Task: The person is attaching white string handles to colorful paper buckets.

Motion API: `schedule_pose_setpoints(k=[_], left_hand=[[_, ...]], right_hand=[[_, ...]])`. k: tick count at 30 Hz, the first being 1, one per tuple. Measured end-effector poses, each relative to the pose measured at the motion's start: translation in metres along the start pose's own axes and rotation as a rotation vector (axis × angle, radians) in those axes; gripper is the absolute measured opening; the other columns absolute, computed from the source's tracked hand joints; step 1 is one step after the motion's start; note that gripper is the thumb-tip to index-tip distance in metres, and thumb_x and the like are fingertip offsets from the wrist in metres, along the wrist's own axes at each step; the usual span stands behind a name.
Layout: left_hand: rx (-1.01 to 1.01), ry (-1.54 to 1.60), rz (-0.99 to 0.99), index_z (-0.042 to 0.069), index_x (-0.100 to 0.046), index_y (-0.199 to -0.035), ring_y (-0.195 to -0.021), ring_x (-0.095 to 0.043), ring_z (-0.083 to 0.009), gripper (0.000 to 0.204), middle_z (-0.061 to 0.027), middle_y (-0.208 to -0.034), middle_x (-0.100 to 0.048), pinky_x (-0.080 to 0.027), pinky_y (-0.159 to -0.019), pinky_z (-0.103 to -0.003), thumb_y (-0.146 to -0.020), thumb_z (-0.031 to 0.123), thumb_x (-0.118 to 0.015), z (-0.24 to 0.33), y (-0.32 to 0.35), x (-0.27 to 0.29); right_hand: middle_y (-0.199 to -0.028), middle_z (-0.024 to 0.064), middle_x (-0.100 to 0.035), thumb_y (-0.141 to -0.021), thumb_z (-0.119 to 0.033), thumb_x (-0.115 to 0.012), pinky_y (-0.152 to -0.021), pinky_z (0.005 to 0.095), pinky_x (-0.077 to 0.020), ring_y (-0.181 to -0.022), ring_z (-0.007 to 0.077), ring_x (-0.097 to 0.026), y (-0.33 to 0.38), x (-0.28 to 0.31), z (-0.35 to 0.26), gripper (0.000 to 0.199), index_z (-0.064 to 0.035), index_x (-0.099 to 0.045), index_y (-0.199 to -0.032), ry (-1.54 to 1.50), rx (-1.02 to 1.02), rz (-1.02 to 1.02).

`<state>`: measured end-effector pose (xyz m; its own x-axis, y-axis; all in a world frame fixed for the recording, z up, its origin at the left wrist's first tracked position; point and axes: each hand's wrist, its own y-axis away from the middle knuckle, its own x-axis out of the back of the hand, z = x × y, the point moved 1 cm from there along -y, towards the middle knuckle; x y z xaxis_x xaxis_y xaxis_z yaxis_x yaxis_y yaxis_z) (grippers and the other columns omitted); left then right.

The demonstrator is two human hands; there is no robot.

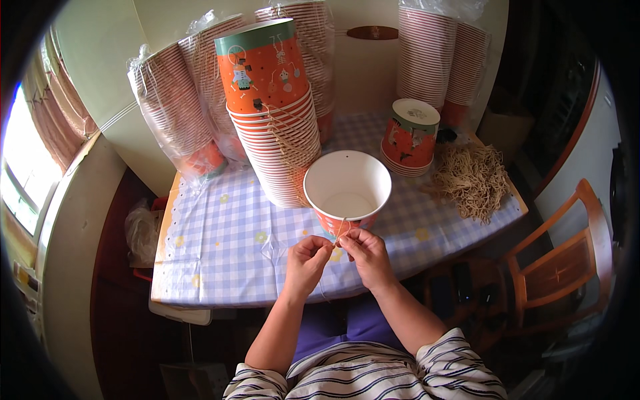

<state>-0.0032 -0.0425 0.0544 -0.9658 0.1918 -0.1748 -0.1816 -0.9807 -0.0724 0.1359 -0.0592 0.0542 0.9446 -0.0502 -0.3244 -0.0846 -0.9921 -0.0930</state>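
Note:
A white-lined paper bucket (pixel 363 175) with an orange printed outside stands upright at the table's front, its mouth facing up. A thin tan string (pixel 343 227) hangs over its near rim. Just in front of that rim, my left hand (pixel 307 265) pinches the string between thumb and fingers. My right hand (pixel 368 259) pinches it too, close beside the left, with both sets of fingertips almost meeting. Whether the string passes through a hole in the bucket is too small to tell.
Left of the bucket rises a tall stack of nested buckets (pixel 267 140) with strings hanging down its side. Upside-down buckets (pixel 410 137) and a heap of tan strings (pixel 472 183) sit at the right. Plastic-wrapped stacks (pixel 177 100) line the back. A wooden chair (pixel 560 257) stands right.

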Motion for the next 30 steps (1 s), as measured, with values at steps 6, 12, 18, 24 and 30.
schedule_pose_setpoints(k=[6,12,18,24,30], left_hand=[[-0.027,-0.061,0.031,-0.001,-0.060,-0.079,-0.056,-0.043,-0.0003,0.007,0.0038,-0.066,-0.054,-0.032,-0.048,-0.017,-0.083,0.003,-0.057,0.006,0.003,-0.004],[-0.044,-0.038,0.028,-0.001,-0.059,-0.079,-0.055,-0.042,-0.0002,0.005,0.0039,-0.065,-0.053,-0.032,-0.047,-0.017,-0.083,0.002,-0.057,0.006,0.006,-0.009],[-0.014,0.023,0.017,-0.002,-0.061,-0.086,-0.062,-0.047,-0.0020,0.010,0.0019,-0.072,-0.057,-0.036,-0.053,-0.017,-0.087,0.007,-0.060,-0.003,0.010,-0.007],[0.072,0.091,0.030,-0.002,-0.064,-0.096,-0.067,-0.051,-0.0046,0.019,-0.0007,-0.078,-0.062,-0.040,-0.059,-0.018,-0.088,0.015,-0.063,-0.012,0.022,0.001],[0.101,0.044,-0.007,-0.003,-0.064,-0.094,-0.072,-0.053,-0.0053,0.021,-0.0008,-0.079,-0.062,-0.042,-0.063,-0.019,-0.089,0.017,-0.063,-0.016,0.029,0.006]], right_hand=[[-0.072,-0.0056,-0.056,-0.089,-0.019,-0.060,-0.053,0.0170,-0.0355,-0.060,0.0003,-0.043,0.000,-0.001,0.006,0.015,-0.0046,-0.062,-0.086,-0.033,-0.014,0.011],[-0.074,-0.0053,-0.057,-0.090,-0.020,-0.060,-0.053,0.0171,-0.0352,-0.060,0.0007,-0.043,0.001,-0.004,0.009,0.016,-0.0043,-0.062,-0.089,-0.045,0.015,0.039],[-0.077,-0.0037,-0.058,-0.090,-0.020,-0.059,-0.055,0.0178,-0.0358,-0.061,0.0028,-0.043,0.001,-0.004,0.013,0.015,-0.0052,-0.061,-0.089,-0.078,-0.009,0.079],[-0.081,-0.0014,-0.061,-0.089,-0.019,-0.058,-0.060,0.0184,-0.0374,-0.062,0.0044,-0.044,0.000,0.012,0.016,0.014,-0.0058,-0.062,-0.089,-0.149,-0.105,0.065],[-0.084,-0.0003,-0.064,-0.088,-0.018,-0.060,-0.065,0.0199,-0.0397,-0.071,0.0052,-0.049,0.009,0.009,0.017,0.015,-0.0044,-0.064,-0.094,-0.049,-0.131,-0.143]])
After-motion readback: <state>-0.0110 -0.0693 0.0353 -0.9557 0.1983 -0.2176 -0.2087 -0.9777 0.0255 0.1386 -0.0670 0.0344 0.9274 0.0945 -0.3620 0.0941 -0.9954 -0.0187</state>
